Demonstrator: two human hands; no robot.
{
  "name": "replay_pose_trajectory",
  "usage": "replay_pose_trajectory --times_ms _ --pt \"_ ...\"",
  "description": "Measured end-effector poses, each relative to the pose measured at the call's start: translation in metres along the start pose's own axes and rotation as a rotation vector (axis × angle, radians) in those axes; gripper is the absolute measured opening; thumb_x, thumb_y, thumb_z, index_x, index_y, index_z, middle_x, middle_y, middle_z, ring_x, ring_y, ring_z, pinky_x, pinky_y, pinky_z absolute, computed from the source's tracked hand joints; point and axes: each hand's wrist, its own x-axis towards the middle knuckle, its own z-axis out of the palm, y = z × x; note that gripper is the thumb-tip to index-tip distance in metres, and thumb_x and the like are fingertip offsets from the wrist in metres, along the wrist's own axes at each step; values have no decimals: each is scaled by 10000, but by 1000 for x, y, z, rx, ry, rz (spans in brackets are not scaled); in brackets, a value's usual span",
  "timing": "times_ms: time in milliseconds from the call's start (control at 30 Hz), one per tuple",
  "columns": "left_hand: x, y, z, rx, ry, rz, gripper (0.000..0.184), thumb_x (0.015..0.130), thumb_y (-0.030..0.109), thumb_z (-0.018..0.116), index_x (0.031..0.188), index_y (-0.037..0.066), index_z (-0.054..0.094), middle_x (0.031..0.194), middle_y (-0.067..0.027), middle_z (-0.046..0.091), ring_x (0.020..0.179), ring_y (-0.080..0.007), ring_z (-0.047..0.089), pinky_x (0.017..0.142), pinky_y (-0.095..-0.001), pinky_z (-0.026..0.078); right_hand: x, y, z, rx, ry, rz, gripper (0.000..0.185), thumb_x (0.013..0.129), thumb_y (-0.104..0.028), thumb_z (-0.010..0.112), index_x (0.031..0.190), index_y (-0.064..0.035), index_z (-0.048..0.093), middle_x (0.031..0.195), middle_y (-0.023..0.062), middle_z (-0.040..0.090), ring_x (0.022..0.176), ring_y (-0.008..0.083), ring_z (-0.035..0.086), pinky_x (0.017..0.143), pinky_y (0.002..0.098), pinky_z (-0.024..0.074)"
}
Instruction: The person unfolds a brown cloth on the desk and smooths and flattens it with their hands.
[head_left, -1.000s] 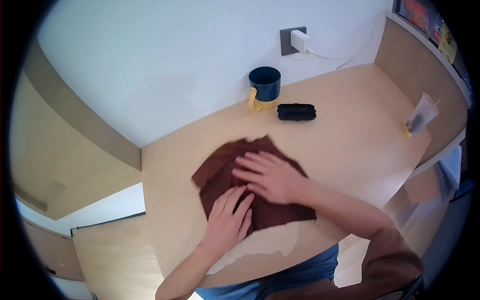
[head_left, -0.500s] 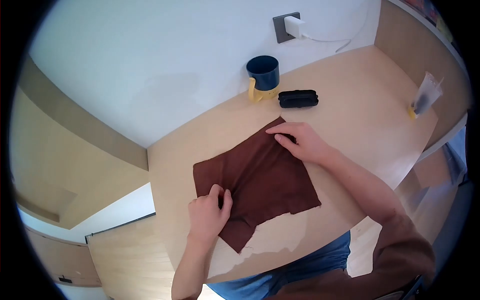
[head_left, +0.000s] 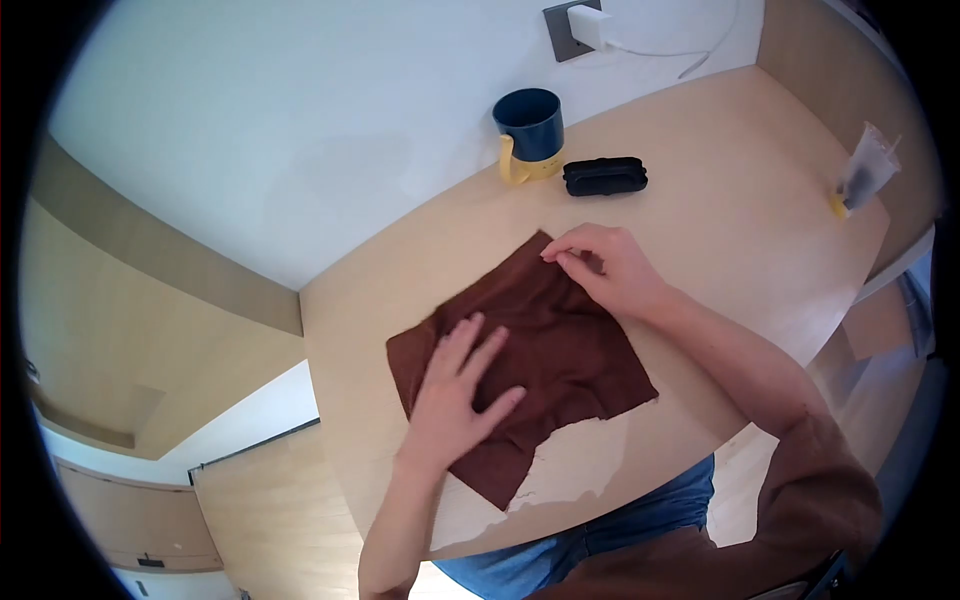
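A piece of dark brown cloth (head_left: 560,350) lies on the light wood table, slightly wrinkled, with a ragged notch cut into its near edge. My left hand (head_left: 458,395) rests on the cloth's left part, fingers spread and palm down. Near the far right corner of the cloth, my right hand (head_left: 608,265) has thumb and forefinger pressed together, pinching the fabric close to its edge. Loose threads trail from the near edge.
Behind the cloth stands a blue and yellow mug (head_left: 530,135), with a black oblong case (head_left: 606,177) beside it. A clear plastic cup (head_left: 870,170) is at the table's right end. A white charger (head_left: 588,27) sits in the wall socket.
My left hand has opened from a curled grip and moved right and up, flat onto the cloth. My right thumb and forefinger have closed together. The cloth's folds have shifted.
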Motion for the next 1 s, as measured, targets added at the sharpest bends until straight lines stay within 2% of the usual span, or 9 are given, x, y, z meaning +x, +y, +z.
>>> replay_pose_trajectory --times_ms 67,167,267,367,533,633,700,833,1000 --pt "1 -27 -8 -23 39 -94 775 943 304 843 1623 103 531 1731 -189 417 1621 -375 351 1342 -479 268 -1 -6 -2 -8 -4 38 153 1019 -75 672 1114 -29 784 998 135 799 788 237 726 739 337 584" --pt "-7 -81 -18 138 190 -287 651 1090 356 667 1643 63 485 1736 -209 397 1625 -382 338 1337 -466 270 0 -11 -2 -26 -16 88 158 1020 -71 664 1117 -32 782 997 126 803 782 216 724 735 328 581" --pt "-20 -119 -35 207 314 -450 636 1116 410 607 1619 34 508 1706 -290 400 1582 -461 371 1306 -513 307 2 -7 -3 -5 -24 74 162 1017 -63 657 1119 -32 779 973 109 804 765 200 714 725 321 573" --pt "-21 -108 -41 364 193 -654 675 1124 448 571 1641 26 472 1688 -361 374 1567 -540 351 1301 -545 311 -2 -5 -1 16 -66 94 167 1010 -47 645 1113 -29 775 940 94 802 759 195 711 715 316 567" --pt "-7 -46 13 417 119 -209 768 1049 336 630 1704 48 350 1716 -387 283 1595 -567 277 1311 -637 233 -5 -5 8 35 -112 37 193 1001 -8 608 1106 -22 770 934 99 799 781 201 723 723 319 570" --pt "-5 19 29 254 -61 93 850 1002 421 687 1704 68 363 1721 -379 268 1610 -561 247 1314 -656 201 -5 -6 8 41 -105 -2 212 998 15 594 1111 -21 770 953 115 798 813 212 739 748 324 579" --pt "-11 45 35 136 -98 202 828 1002 470 690 1700 125 409 1757 -309 271 1634 -508 236 1335 -613 175 -6 -3 8 88 -10 -10 227 1002 38 579 1113 -17 769 956 126 793 871 216 762 784 322 587" --pt "-4 36 25 193 -117 159 801 1003 561 687 1682 196 469 1772 -180 338 1655 -411 257 1341 -588 177 -5 -3 -2 82 151 -6 221 1029 32 561 1107 -3 765 928 103 783 901 168 762 781 302 581" --pt "6 -41 3 265 58 -167 719 1092 524 578 1708 190 419 1785 -162 330 1663 -393 253 1348 -570 158 -1 9 -5 174 162 128 229 1041 13 542 1087 -7 765 905 68 772 882 111 730 748 273 557"
